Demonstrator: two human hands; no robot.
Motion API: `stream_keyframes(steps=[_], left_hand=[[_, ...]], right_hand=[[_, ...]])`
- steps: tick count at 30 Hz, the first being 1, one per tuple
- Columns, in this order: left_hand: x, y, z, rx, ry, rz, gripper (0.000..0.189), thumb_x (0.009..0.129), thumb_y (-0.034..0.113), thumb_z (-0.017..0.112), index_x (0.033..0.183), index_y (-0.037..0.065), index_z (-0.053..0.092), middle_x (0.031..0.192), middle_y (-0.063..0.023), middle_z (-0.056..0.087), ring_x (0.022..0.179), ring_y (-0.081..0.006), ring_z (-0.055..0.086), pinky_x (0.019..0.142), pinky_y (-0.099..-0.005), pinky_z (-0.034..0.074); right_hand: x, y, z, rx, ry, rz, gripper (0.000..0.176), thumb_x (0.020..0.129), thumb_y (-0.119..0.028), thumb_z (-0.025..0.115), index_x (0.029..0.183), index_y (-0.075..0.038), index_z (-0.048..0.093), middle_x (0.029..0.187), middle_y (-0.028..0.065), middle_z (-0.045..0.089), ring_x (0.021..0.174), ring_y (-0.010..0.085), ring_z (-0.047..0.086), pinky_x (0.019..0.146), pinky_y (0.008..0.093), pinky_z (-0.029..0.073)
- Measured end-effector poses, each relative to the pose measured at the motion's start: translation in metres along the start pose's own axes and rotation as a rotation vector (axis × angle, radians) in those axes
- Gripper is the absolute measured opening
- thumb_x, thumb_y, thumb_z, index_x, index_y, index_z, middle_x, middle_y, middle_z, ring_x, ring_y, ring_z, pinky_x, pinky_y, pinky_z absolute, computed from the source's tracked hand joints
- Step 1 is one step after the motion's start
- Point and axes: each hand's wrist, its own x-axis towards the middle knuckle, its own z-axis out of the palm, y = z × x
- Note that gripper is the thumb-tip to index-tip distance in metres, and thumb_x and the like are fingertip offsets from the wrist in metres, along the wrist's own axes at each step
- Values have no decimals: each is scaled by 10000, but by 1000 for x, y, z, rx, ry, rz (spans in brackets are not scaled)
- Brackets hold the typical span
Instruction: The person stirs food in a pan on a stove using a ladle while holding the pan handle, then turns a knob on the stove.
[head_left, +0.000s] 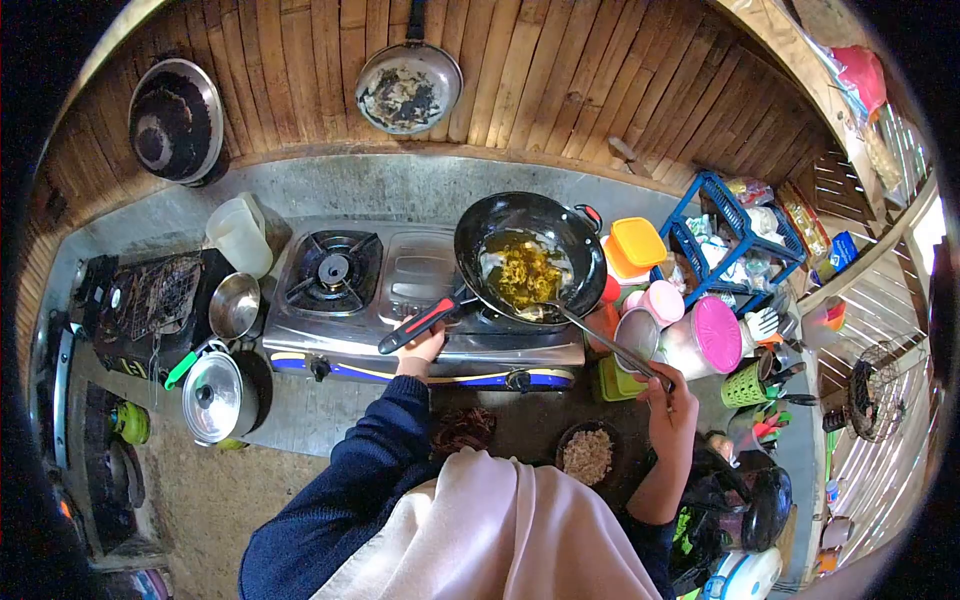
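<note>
A black wok point(478, 225) sits on the right burner, with yellow-brown pieces point(532, 268) of food in oil inside. My right hand point(672, 400) grips the end of a long-handled metal cooking utensil point(615, 348), whose head dips among the food and is too covered to identify. The wok's black and red handle point(430, 325) points toward the lower left. Beneath that handle is my left hand point(422, 346), at the front of the stove top; its fingers are mostly hidden, and whether they hold the handle cannot be made out.
The two-burner gas stove point(460, 352) has a bare left burner point(335, 268). A lidded pot point(213, 396) and a saucepan point(235, 305) stand left. Plastic tubs point(705, 335) and a blue rack point(735, 235) crowd the right. Near my body is a bowl of pale pieces point(587, 455).
</note>
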Motion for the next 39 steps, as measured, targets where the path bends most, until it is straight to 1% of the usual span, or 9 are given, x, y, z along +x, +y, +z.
stream_keyframes(steps=[6,12,18,21,25,27,33,35,39], left_hand=[[-1,-1,4,20,81,45,237,762,312,525,701,125,657,665,-123,635,634,-321,613,609,-433,469],[-2,-10,17,55,42,29,217,760,302,529,694,136,652,662,-116,632,653,-313,610,635,-427,461],[-1,-18,29,-18,37,-5,226,747,314,538,696,125,651,671,-119,635,673,-316,615,661,-418,475],[-1,-18,28,14,64,27,230,741,321,546,697,120,651,669,-120,635,667,-317,615,664,-417,476],[-1,-12,21,4,65,4,223,741,316,551,676,123,642,656,-117,631,654,-315,613,652,-421,472],[-3,-10,21,-4,152,30,215,744,310,552,655,130,630,640,-109,626,634,-309,608,634,-426,465],[-3,-10,18,76,134,57,207,748,307,551,640,145,620,616,-95,616,618,-292,604,618,-414,461],[-3,-10,19,84,118,53,207,750,313,549,651,147,622,620,-92,617,624,-289,606,621,-409,462],[-1,-12,20,105,30,26,217,759,338,544,699,150,632,641,-81,624,647,-280,612,638,-398,462]], right_hand=[[-2,2,-4,26,20,-23,185,909,-80,512,1068,2,563,850,100,675,667,118,604,636,253,482],[4,11,-2,105,39,-34,192,918,-106,506,1065,5,560,838,105,672,663,117,599,637,248,476],[13,19,22,145,32,-63,269,955,-175,463,1086,56,506,854,128,645,657,116,573,606,233,456],[18,15,33,210,25,9,269,957,-173,458,1091,56,498,867,134,635,655,121,573,615,239,465],[28,27,47,292,36,-25,244,951,-156,464,1100,32,508,885,130,645,709,138,607,636,251,485],[34,32,52,316,36,-47,231,947,-138,466,1111,14,519,899,126,662,753,150,640,651,255,500],[53,42,71,230,20,-70,243,959,-128,433,1143,24,476,997,146,633,808,173,639,687,253,500],[60,50,80,340,-8,-1,253,962,-137,431,1155,21,465,1029,147,619,786,163,634,691,246,498],[67,61,91,366,-15,0,257,963,-145,433,1166,12,460,1016,137,624,743,145,620,684,241,495]])
